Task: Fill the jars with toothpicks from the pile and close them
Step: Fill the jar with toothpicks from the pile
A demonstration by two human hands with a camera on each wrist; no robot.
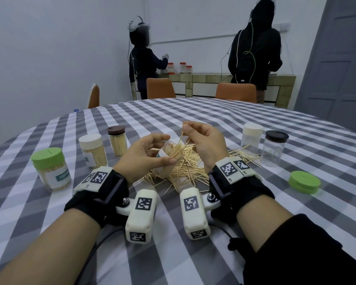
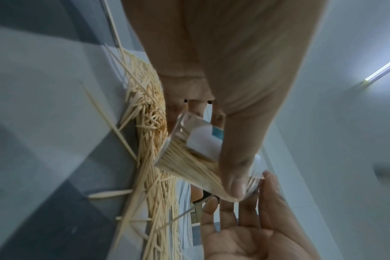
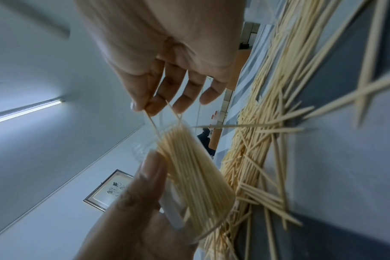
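Note:
A clear open jar point(image 1: 166, 159), partly full of toothpicks, is tilted over the toothpick pile point(image 1: 185, 173). My left hand point(image 1: 164, 150) grips it, thumb along its side. My right hand point(image 1: 186, 129) pinches a few toothpicks point(image 1: 180, 140) between thumb and forefinger just above the jar mouth, their lower ends in the jar. The left wrist view shows the jar point(image 2: 196, 151) under my left thumb, with the pile point(image 2: 149, 123) beside it. In the right wrist view the pinched toothpicks point(image 3: 153, 123) reach into the jar point(image 3: 196, 176).
Three closed, filled jars stand at the left: green lid point(image 1: 49, 161), cream lid point(image 1: 93, 149), brown lid point(image 1: 117, 142). On the right stand a cream-lidded jar point(image 1: 252, 138) and a dark-lidded jar point(image 1: 274, 148), both nearly empty. A loose green lid point(image 1: 304, 182) lies nearer. Two people stand at a far counter.

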